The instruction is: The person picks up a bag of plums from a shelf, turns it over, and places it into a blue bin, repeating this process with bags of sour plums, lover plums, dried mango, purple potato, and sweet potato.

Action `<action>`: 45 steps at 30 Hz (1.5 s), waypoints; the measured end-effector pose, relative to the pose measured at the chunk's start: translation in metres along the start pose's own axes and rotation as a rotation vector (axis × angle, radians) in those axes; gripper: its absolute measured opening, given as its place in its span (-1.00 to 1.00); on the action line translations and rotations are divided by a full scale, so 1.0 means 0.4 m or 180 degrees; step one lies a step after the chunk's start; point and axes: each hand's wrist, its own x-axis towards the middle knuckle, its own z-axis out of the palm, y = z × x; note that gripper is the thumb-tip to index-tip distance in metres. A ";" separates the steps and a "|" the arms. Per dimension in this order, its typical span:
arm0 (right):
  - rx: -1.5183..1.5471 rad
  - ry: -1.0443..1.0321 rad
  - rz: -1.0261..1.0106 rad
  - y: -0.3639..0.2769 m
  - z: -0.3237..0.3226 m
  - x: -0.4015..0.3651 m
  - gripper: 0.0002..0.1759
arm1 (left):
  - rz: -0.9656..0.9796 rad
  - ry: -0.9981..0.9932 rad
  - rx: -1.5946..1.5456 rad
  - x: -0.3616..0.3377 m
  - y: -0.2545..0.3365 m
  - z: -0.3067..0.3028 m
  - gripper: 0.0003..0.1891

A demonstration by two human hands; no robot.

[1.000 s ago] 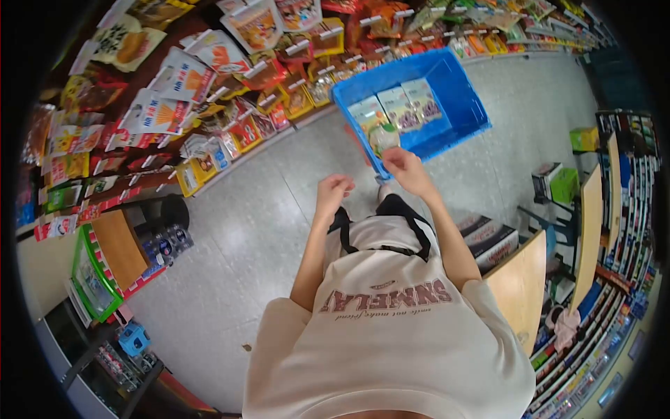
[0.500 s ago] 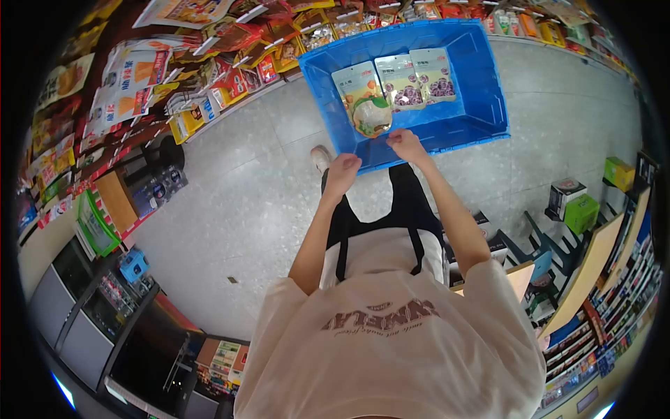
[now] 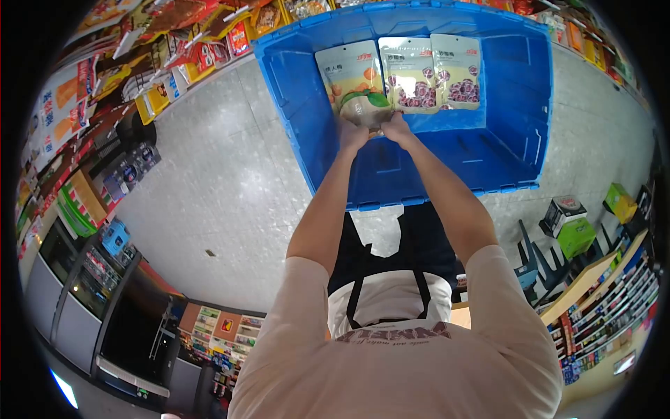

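Note:
A blue crate [image 3: 447, 164] holds a row of snack pouches. At its left is a pouch with orange fruit [image 3: 352, 66]; two pouches with purple fruit, one in the middle [image 3: 412, 77] and one at the right [image 3: 457, 73], stand beside it. In front of the left pouch is a rounder bag with a green leaf print [image 3: 366, 108]. My left hand [image 3: 353, 134] grips the bag's lower left edge, and my right hand [image 3: 395, 127] its lower right edge. Both sets of fingertips are partly hidden.
Shelves of packaged snacks [image 3: 202, 52] run behind and left of the crate. Grey floor [image 3: 209, 174] surrounds it. Boxes [image 3: 576, 237] and a dark chair [image 3: 534, 258] stand at the right, with a black-framed cabinet [image 3: 139, 321] at the lower left.
Both hands have reached forward into the crate and taken hold of the leaf-print bag. The view has moved closer, so the crate looks larger.

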 end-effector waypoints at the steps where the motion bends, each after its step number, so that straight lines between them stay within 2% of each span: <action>1: 0.0004 0.0003 0.0047 -0.004 0.000 0.005 -0.17 | 0.0090 -0.0006 0.0017 0.021 -0.012 0.007 -0.16; 5: -0.0119 0.0130 0.0093 -0.006 -0.012 0.010 -0.29 | -0.0146 0.0097 -0.0142 0.023 -0.011 -0.001 -0.21; 7: -0.0117 0.0198 -0.0148 0.008 -0.014 0.012 -0.42 | -0.0152 0.0382 0.0087 0.025 -0.022 0.001 -0.31; 11: 0.0038 0.0448 -0.0154 0.004 -0.013 -0.022 -0.47 | 0.0074 0.0451 -0.0357 -0.013 -0.004 -0.017 -0.43; 14: 0.0225 0.0775 -0.0415 -0.019 -0.037 -0.104 -0.46 | 0.0236 0.0606 -0.0442 -0.059 0.036 -0.045 -0.51; 16: 0.0331 0.0898 -0.0515 -0.032 -0.062 -0.164 -0.47 | 0.0650 0.0997 -0.0181 -0.100 0.049 -0.072 -0.56; 18: 0.0133 0.0812 -0.0728 -0.034 -0.103 -0.218 -0.45 | 0.0840 0.1073 -0.0225 -0.175 0.092 -0.120 -0.58; 21: 0.1171 0.0429 -0.1216 -0.064 -0.169 -0.370 -0.60 | 0.1684 0.1248 -0.0395 -0.297 0.135 -0.217 -0.64; 22: 0.1628 0.0334 -0.1308 -0.092 -0.186 -0.455 -0.64 | 0.1963 0.1172 -0.0623 -0.354 0.160 -0.263 -0.65; 24: 0.1703 0.0226 -0.1525 -0.169 -0.219 -0.627 -0.67 | 0.2337 0.0983 -0.0738 -0.447 0.180 -0.345 -0.63; 27: 0.1953 0.0382 -0.1756 -0.230 -0.188 -0.792 -0.66 | 0.2832 0.0084 -0.1514 -0.544 0.171 -0.469 -0.60; 28: 0.2085 0.0368 -0.1817 -0.249 -0.166 -0.845 -0.66 | 0.3005 -0.0371 -0.2189 -0.557 0.154 -0.491 -0.56; 29: 0.2143 0.0456 -0.1895 -0.266 -0.135 -0.884 -0.67 | 0.3069 -0.0595 -0.2351 -0.595 0.146 -0.544 -0.56; 31: 0.2490 0.0509 -0.1972 -0.328 -0.058 -0.980 -0.65 | 0.2668 -0.1082 -0.2354 -0.654 0.126 -0.660 -0.54; 32: 0.2611 0.0498 -0.2132 -0.346 -0.016 -1.005 -0.64 | 0.2838 -0.1113 -0.2340 -0.682 0.113 -0.716 -0.54; 34: 0.2883 0.0351 -0.2374 -0.400 0.065 -1.042 -0.60 | 0.2577 -0.1143 -0.2249 -0.719 0.099 -0.816 -0.53; 35: 0.2994 0.0214 -0.2491 -0.433 0.093 -1.055 -0.56 | 0.2686 -0.1145 -0.2214 -0.733 0.102 -0.867 -0.53; 37: 0.3166 0.0101 -0.2637 -0.490 0.168 -1.113 -0.52 | 0.2372 -0.1138 -0.2391 -0.761 0.082 -0.951 -0.52; 40: 0.3178 0.0105 -0.2859 -0.603 0.216 -1.182 -0.50 | 0.2538 -0.1022 -0.2661 -0.781 0.072 -1.047 -0.51; 45: 0.2324 0.0242 -0.3473 -0.750 0.212 -1.270 -0.47 | 0.3103 -0.0727 -0.3059 -0.845 0.091 -1.167 -0.49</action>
